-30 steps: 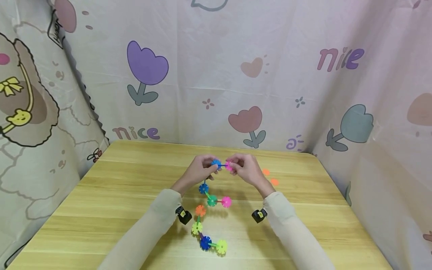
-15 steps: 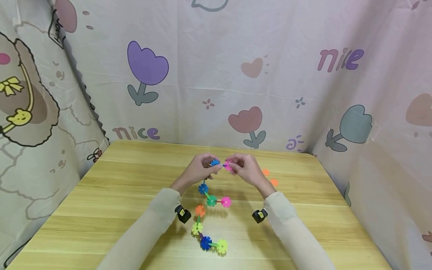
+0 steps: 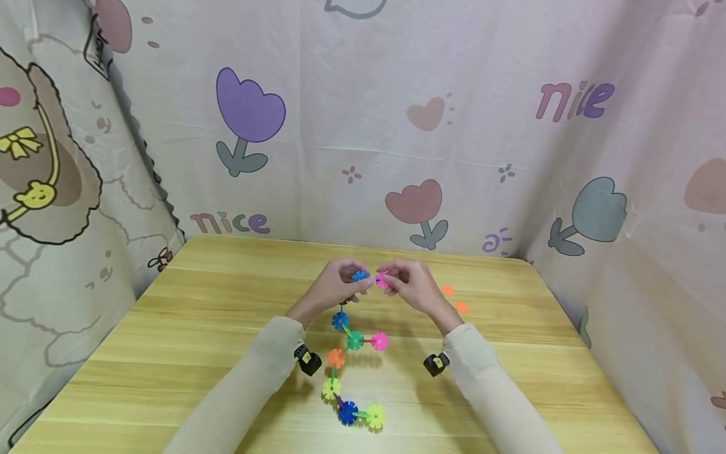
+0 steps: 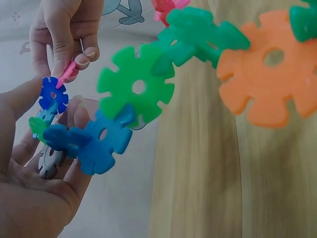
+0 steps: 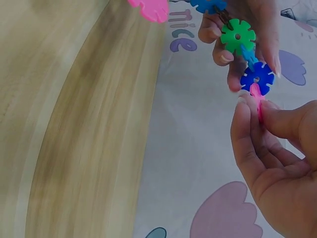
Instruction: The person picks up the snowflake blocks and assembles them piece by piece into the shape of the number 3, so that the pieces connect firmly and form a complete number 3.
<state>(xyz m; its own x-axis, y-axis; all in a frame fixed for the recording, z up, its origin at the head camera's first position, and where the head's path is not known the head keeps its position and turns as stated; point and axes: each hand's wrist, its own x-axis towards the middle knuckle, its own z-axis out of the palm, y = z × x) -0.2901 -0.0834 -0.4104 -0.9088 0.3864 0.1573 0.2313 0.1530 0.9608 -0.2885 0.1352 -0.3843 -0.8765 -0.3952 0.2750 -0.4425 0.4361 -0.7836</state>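
Observation:
My left hand (image 3: 339,282) holds the far end of a chain of notched plastic snowflake discs, its fingers curled around a grey disc (image 4: 51,161) and a light blue disc (image 3: 360,276). At that end a dark blue disc (image 4: 53,96) sticks out toward my right hand (image 3: 415,285). Between thumb and fingers, the right hand pinches a pink snowflake disc (image 5: 260,101), its edge meeting the dark blue disc's rim. The chain runs back toward me through a blue disc (image 3: 340,320), a green disc (image 3: 355,340), an orange disc (image 3: 336,358) and a yellow disc (image 3: 331,388).
Two loose orange discs (image 3: 462,307) lie on the wooden table (image 3: 227,277), right of the right hand. A pink disc (image 3: 379,341) branches off the chain's middle. A yellow-green disc (image 3: 375,416) ends it near me. A printed curtain (image 3: 340,126) hangs behind the table.
The light blue disc has tilted in my left fingers and the link between it and the pink disc has turned mostly out of sight. Both hands stay nearly in place; the chain shifts slightly.

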